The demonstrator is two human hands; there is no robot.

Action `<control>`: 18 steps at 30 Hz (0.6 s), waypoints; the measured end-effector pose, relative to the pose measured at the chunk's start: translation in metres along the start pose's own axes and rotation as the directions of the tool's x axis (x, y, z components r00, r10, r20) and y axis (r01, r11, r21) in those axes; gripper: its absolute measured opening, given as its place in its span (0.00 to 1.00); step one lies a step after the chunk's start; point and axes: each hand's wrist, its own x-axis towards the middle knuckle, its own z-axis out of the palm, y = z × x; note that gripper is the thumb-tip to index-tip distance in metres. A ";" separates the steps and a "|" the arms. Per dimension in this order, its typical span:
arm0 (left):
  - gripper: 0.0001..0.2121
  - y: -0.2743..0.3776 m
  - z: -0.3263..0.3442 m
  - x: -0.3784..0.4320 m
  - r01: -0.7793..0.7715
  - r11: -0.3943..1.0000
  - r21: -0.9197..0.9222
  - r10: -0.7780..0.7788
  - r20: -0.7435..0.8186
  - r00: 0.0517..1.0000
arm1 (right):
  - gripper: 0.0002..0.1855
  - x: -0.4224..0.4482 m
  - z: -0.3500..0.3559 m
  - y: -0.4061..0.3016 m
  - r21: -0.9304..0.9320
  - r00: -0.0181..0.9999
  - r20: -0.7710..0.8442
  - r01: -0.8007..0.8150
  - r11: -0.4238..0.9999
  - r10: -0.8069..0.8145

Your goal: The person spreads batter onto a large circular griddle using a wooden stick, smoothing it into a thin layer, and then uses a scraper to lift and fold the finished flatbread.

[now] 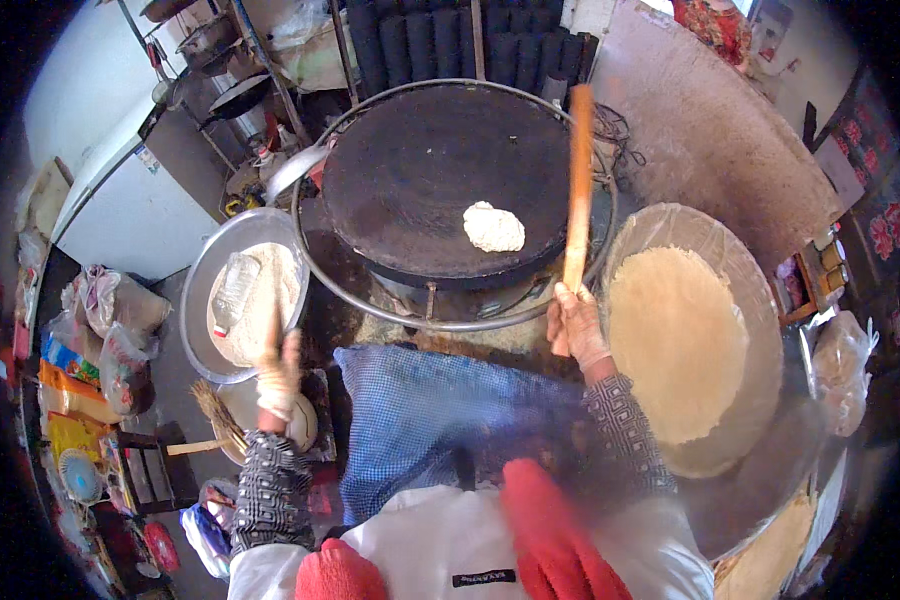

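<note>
My right hand (579,324) grips a long flat wooden stick (579,187) that points up along the right side of a round black griddle (420,165). On the griddle's near right part lies a lump of pale dough (493,227). My left hand (279,367) is blurred over the near right rim of a metal basin (195,300). A thin brown streak rises from its fingers; whether this is a held tool cannot be told. Inside the basin are pale flour (259,330) and a clear plastic bottle (236,289).
A metal ring (360,315) surrounds the griddle. To the right stands a large plastic-lined container (757,390) with a tan, round, flat mass (675,345). A straw brush (217,409) lies by my left wrist. Blue checked cloth (420,405) lies before me. Black cylinders (435,49) stand behind the griddle.
</note>
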 end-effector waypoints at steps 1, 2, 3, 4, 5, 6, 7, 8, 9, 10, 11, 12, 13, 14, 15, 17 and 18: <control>0.30 -0.023 -0.016 -0.006 0.008 1.000 0.011 -0.008 -0.042 0.999 | 0.11 -0.005 -0.008 -0.007 -0.111 0.997 0.058 -0.053 0.992 0.059; 0.32 -0.038 -0.036 -0.011 0.088 0.985 0.147 -0.086 -0.021 0.996 | 0.12 -0.008 -0.003 -0.009 -0.284 0.991 0.029 -0.114 0.952 0.128; 0.34 -0.076 -0.055 -0.020 0.120 0.940 0.319 -0.120 -0.021 0.993 | 0.14 -0.015 0.011 -0.013 -0.446 0.982 -0.014 -0.175 0.877 0.189; 0.34 -0.117 -0.073 -0.029 0.249 0.877 0.412 -0.268 -0.011 0.963 | 0.16 -0.021 0.024 -0.011 -0.589 0.966 -0.064 -0.240 0.772 0.251; 0.33 -0.097 -0.071 -0.024 0.486 0.778 0.398 -0.546 0.045 0.837 | 0.19 -0.025 0.027 -0.009 -0.787 0.978 0.015 -0.117 0.606 0.208; 0.32 -0.070 -0.063 -0.012 0.657 0.621 0.427 -0.758 0.113 0.643 | 0.20 -0.020 0.012 0.006 -0.922 0.987 0.155 0.163 0.351 -0.051; 0.32 -0.182 -0.095 -0.043 0.521 0.576 0.629 -0.703 0.056 0.709 | 0.20 -0.010 0.015 0.024 -0.912 0.889 0.392 0.409 0.023 -0.237; 0.30 -0.204 -0.097 -0.048 0.420 0.441 0.793 -0.805 0.143 0.576 | 0.20 -0.010 0.019 0.022 -0.939 0.913 0.333 0.344 0.007 -0.233; 0.29 -0.210 -0.093 -0.053 0.365 0.464 0.807 -0.775 0.170 0.608 | 0.20 -0.009 0.023 0.015 -0.963 0.936 0.264 0.270 -0.004 -0.232; 0.26 -0.183 -0.077 -0.044 0.410 0.451 0.793 -0.792 0.144 0.593 | 0.20 -0.012 0.021 0.009 -0.983 0.956 0.180 0.182 -0.015 -0.231; 0.22 -0.195 -0.084 -0.049 0.437 0.414 0.798 -0.815 0.110 0.569 | 0.20 -0.014 0.028 0.007 -0.984 0.953 0.176 0.180 -0.006 -0.247; 0.19 -0.189 -0.084 -0.051 0.288 0.392 0.874 -0.796 0.165 0.582 | 0.21 -0.011 0.028 0.007 -0.984 0.950 0.170 0.176 0.003 -0.262; 0.20 -0.195 -0.078 -0.044 0.356 0.342 0.870 -0.829 0.101 0.549 | 0.21 -0.010 0.027 0.004 -0.985 0.945 0.163 0.173 0.010 -0.283; 0.19 -0.197 -0.077 -0.043 0.321 0.352 0.879 -0.815 0.119 0.567 | 0.21 -0.010 0.023 0.013 -0.972 0.938 0.211 0.232 0.045 -0.276; 0.18 -0.200 -0.073 -0.042 0.293 0.359 0.886 -0.802 0.132 0.582 | 0.21 -0.019 0.030 0.021 -0.962 0.925 0.262 0.273 0.004 -0.274; 0.17 -0.197 -0.063 -0.046 0.295 0.397 0.869 -0.748 0.120 0.652 | 0.21 -0.037 0.043 0.027 -0.929 0.894 0.370 0.357 -0.100 -0.252; 0.18 -0.191 -0.062 -0.045 0.272 0.396 0.877 -0.749 0.137 0.649 | 0.21 -0.037 0.037 0.020 -0.958 0.926 0.288 0.274 -0.091 -0.243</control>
